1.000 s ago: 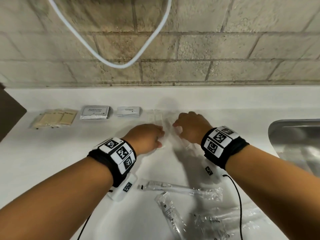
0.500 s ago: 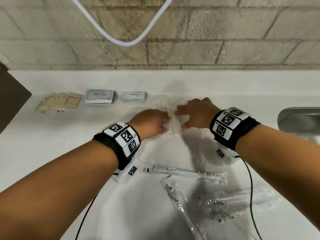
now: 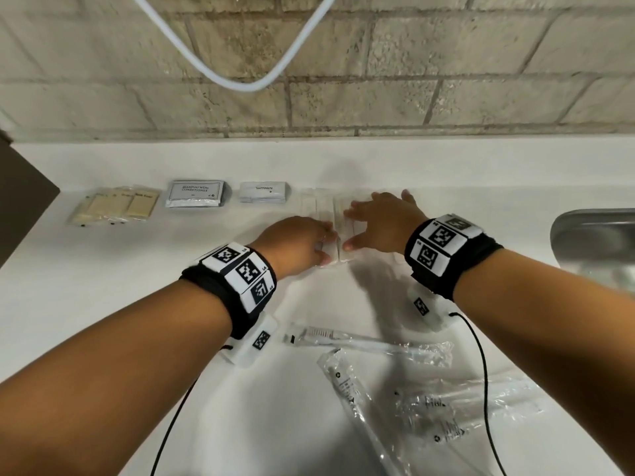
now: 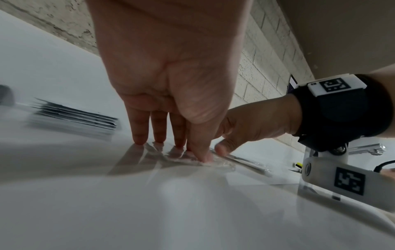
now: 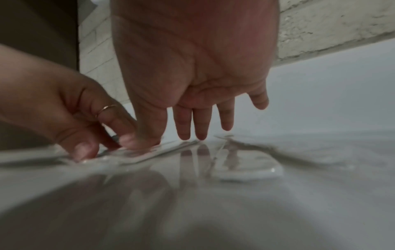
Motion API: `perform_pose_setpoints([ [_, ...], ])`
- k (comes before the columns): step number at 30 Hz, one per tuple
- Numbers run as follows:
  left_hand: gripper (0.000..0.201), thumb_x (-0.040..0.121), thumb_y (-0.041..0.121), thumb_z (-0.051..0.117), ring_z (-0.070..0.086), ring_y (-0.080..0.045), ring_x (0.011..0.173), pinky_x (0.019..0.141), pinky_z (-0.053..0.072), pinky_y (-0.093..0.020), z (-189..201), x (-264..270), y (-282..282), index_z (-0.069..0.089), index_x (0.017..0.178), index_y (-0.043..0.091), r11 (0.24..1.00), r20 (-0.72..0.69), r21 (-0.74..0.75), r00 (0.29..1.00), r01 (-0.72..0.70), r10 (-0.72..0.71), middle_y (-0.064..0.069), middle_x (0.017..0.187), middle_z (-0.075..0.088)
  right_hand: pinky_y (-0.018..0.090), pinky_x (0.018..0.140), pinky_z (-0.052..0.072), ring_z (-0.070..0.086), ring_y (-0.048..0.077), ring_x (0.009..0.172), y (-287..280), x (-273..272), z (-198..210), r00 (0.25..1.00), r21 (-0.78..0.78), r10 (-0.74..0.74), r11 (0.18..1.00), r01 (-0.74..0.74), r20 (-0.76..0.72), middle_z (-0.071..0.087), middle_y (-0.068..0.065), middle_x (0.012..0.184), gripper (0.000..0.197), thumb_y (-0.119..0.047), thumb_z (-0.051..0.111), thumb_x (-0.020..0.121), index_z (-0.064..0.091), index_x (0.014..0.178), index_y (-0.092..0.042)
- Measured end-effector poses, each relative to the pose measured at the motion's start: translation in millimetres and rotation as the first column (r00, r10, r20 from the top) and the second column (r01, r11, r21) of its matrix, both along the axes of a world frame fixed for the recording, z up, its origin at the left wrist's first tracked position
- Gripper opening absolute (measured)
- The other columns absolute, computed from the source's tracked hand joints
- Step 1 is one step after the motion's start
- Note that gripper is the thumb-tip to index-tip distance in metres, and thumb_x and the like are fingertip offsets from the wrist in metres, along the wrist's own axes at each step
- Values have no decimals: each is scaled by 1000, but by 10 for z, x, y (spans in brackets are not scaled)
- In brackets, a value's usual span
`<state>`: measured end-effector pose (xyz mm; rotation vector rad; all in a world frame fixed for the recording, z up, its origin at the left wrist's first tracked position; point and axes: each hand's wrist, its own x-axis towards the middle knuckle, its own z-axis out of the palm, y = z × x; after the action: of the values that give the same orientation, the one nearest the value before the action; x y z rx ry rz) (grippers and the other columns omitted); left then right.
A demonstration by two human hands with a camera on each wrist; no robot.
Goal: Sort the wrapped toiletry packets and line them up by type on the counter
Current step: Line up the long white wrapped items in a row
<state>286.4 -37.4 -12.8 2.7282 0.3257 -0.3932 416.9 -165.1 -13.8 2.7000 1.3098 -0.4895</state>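
White counter (image 3: 103,276) under a brick wall. Back row from the left: tan sachets (image 3: 115,207), shampoo packets (image 3: 196,194), toothpaste packets (image 3: 263,192), then clear flat packets (image 3: 318,206). My left hand (image 3: 297,242) and right hand (image 3: 379,223) rest side by side on the clear flat packets, fingers straight and close together, tips pressing the plastic down. Wrapped toothbrushes (image 3: 364,341) lie loose on the counter nearer me. Sink (image 3: 591,231) at right.
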Motion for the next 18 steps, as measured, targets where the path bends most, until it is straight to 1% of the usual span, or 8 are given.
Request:
perform_pose_setpoints([
  [3,44,91,36,57,40,-11,136,110,32,-26,2,-23,-8,54,135,31,1000,50,-9,999,-8,8,16,152,36,44,104,36,43,31,128,-155,198,84,955,232,-296,928,291,-14,48,6,139,56,-55,53,88,49,134,-24],
  [5,45,93,39,53,35,-10,138,112,29,-26,32,-14,-61,50,138,33,999,71,32,997,25,-27,16,153,33,38,87,47,56,33,109,-271,379,101,917,163,-394,903,398,-54,60,13,116,47,-48,64,84,58,109,-8],
  [7,46,95,38,51,32,-11,140,111,28,-27,68,25,-159,46,140,33,994,57,71,995,82,-86,16,154,31,32,71,44,59,30,86,-349,443,83,918,18,-387,921,390,-87,62,11,85,47,-48,73,76,55,78,-4],
  [8,45,96,37,50,32,-12,141,111,28,-28,66,40,-199,46,141,33,991,36,82,994,102,-106,15,155,30,31,69,42,56,27,79,-358,430,53,920,-34,-382,924,380,-84,58,9,77,49,-48,75,74,52,72,-5],
  [12,44,96,37,50,32,-14,141,110,27,-27,59,118,-278,49,139,30,992,-38,69,994,109,-107,13,155,31,28,68,41,47,19,54,-483,388,106,909,-89,-409,911,402,-82,50,4,60,47,-42,73,79,47,57,-9],
  [15,43,96,34,50,31,-13,141,110,25,-25,77,115,-279,49,139,30,993,-45,46,993,109,-107,13,155,31,27,62,41,47,19,55,-562,444,200,910,-109,-412,907,407,-33,49,1,56,45,-35,61,90,45,57,-9],
  [16,44,96,34,50,30,-14,142,111,24,-25,80,111,-280,48,140,29,993,-47,44,993,112,-110,14,155,30,26,56,42,50,16,50,-562,451,223,908,-87,-415,908,409,-57,53,-1,50,43,-33,58,92,48,58,-8],
  [18,44,97,33,50,29,-13,142,111,23,-24,76,107,-279,48,140,29,994,-46,39,994,105,-104,14,156,29,23,50,45,54,13,42,-524,427,222,857,-3,-434,893,451,-277,59,0,44,32,-26,60,92,59,69,-3],
])
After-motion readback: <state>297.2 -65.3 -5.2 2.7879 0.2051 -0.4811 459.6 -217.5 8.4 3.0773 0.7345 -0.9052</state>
